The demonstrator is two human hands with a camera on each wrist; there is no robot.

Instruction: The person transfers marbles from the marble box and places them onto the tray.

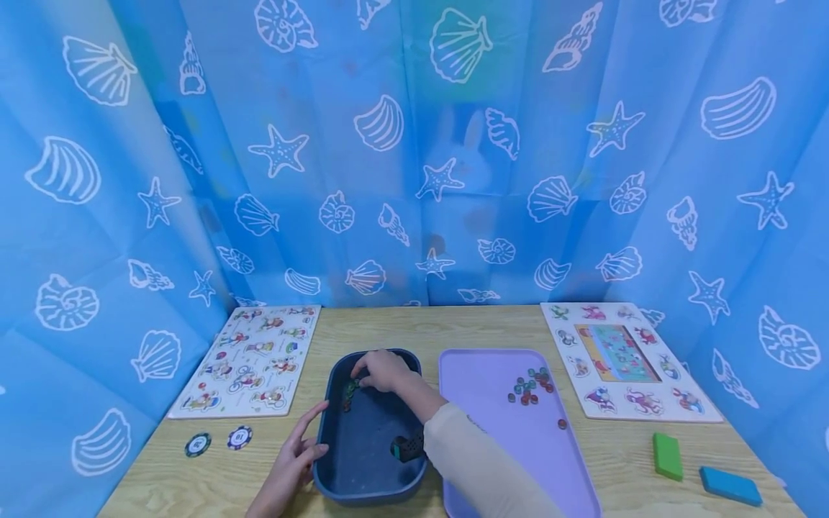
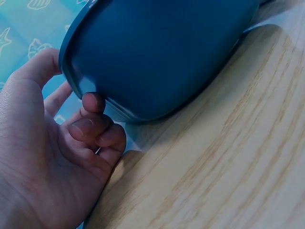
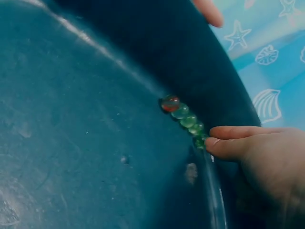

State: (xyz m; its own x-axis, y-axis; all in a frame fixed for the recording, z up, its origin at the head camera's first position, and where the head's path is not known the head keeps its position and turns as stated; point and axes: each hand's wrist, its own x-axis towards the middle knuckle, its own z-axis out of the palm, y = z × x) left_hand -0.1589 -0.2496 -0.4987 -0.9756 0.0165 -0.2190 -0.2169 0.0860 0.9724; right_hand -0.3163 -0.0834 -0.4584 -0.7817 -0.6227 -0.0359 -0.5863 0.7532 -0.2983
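A dark blue rectangular tub (image 1: 369,460) stands on the table. My right hand (image 1: 382,370) reaches into its far left part. In the right wrist view, thumb and finger pinch a green glass marble (image 3: 199,141) at the end of a short row lying along the inner wall. A red marble (image 3: 170,103) sits at the row's other end, with more green marbles (image 3: 188,120) between. Outside the tub, my left hand (image 1: 294,460) rests against its left side, a fingertip near the rim and the other fingers loosely bent by the wall.
A lilac tray (image 1: 518,467) right of the tub bears several green and red marbles (image 1: 529,388). Picture puzzle boards lie at the left (image 1: 249,367) and right (image 1: 628,360). Two poker chips (image 1: 239,437) lie left; a green block (image 1: 668,456) and a blue block (image 1: 730,486) lie right.
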